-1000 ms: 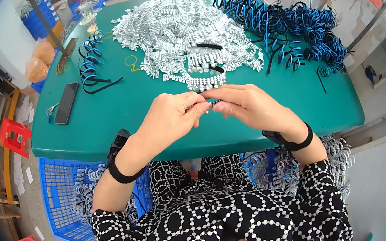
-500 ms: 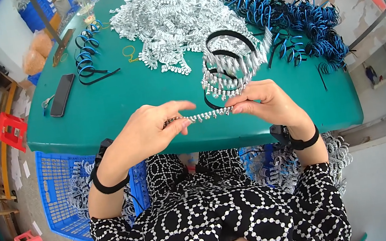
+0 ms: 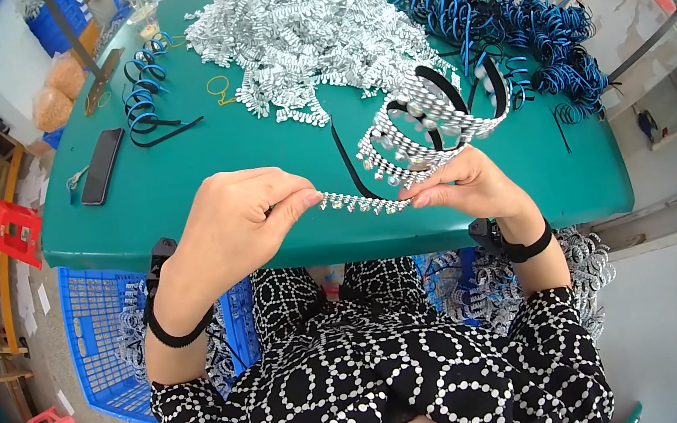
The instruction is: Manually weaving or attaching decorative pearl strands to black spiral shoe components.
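Note:
A black-and-white beaded trim (image 3: 363, 203) with small shiny drops stretches between my hands, just above the near part of the green table. My left hand (image 3: 248, 211) pinches its left end between thumb and fingertips. Farther right, my right hand (image 3: 469, 184) grips the trim with thumb and forefinger. Beyond that hand the rest of the trim rises in loose coils, black on the inner face. A black tail of strip (image 3: 345, 154) hangs near the coils. Behind lies a large heap of silvery-white curled trim (image 3: 313, 33).
Blue-and-black coiled strips (image 3: 504, 32) pile up at the far right; another coil (image 3: 144, 92) lies at the left. A phone (image 3: 103, 167), small scissors (image 3: 77, 179) and a yellow band (image 3: 219, 90) rest on the green table (image 3: 260, 149). Below stands a blue basket (image 3: 101, 340) holding trim.
My left hand has closed on the trim's end, its forefinger lifted before. The coils by my right hand have swung right and settled from a blur.

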### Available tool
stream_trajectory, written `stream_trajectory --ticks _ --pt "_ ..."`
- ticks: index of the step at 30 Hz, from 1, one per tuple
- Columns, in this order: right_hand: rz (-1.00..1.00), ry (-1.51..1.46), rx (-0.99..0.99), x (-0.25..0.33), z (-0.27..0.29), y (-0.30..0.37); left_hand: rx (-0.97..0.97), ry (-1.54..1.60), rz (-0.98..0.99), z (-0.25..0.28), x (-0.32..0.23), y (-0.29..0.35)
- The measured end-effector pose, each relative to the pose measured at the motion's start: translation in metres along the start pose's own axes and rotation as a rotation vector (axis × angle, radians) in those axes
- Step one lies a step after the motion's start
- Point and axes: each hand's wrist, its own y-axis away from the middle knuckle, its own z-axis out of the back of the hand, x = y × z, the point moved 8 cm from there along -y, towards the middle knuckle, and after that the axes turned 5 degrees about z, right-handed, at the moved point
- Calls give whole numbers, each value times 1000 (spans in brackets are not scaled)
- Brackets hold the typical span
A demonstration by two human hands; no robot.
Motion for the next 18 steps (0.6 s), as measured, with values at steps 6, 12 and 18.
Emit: stream_trajectory --ticks 6,12,18 --pt "-98 -109 14 2 -5 5 16 -27 -28 -5 4 -3" --pt "-138 -128 -5 -2 -8 11 -27 -59 -80 -7 -1 -5" --pt "-86 -205 53 4 -12 9 -76 -74 -138 -6 -8 -3"
